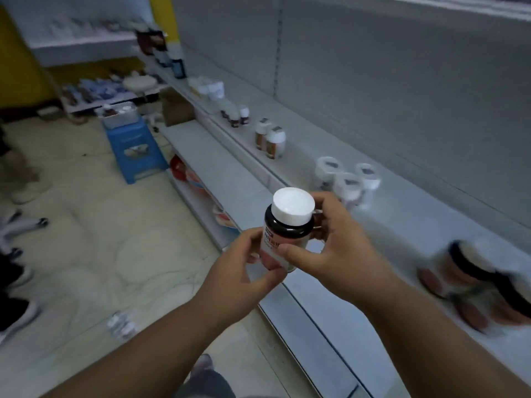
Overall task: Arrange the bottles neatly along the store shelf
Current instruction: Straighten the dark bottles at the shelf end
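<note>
1. Store aisle, dim: a long grey shelf (402, 214) runs along a grey back panel, with pale floor below it and a blue stool (137, 150) well off from the shelf's near end.

2. Both hands hold one dark bottle (283, 234) with a white cap, in the air just off the shelf's front edge, not yet set down. It stands nearly upright, cap tipped a little toward the camera.

3. Left hand (244, 265): its grip is closed round the lower body, thumb and fingers curled under and beside the label, likely to carry the weight.

4. Right hand (336, 239): its grip pinches the bottle too, thumb across the front of the label and fingers curled behind near the shoulder. My guess is that this hand turns or steadies the bottle so the label faces out.

5. Just behind the held bottle, on the shelf, stands a cluster of three white-capped bottles (347, 179), close together but not in line.

6. Farther along the shelf from that cluster is a pair of brown bottles (271, 140), then a few small ones (236, 114), each group apart from the next.

7. On the other side of the held bottle, dark jars (474, 280) are badly blurred; whether they lie tipped or stand I cannot tell.

8. Judged from the gaps, the held bottle probably belongs in the bare stretch of shelf between the cluster and the jars.
</note>
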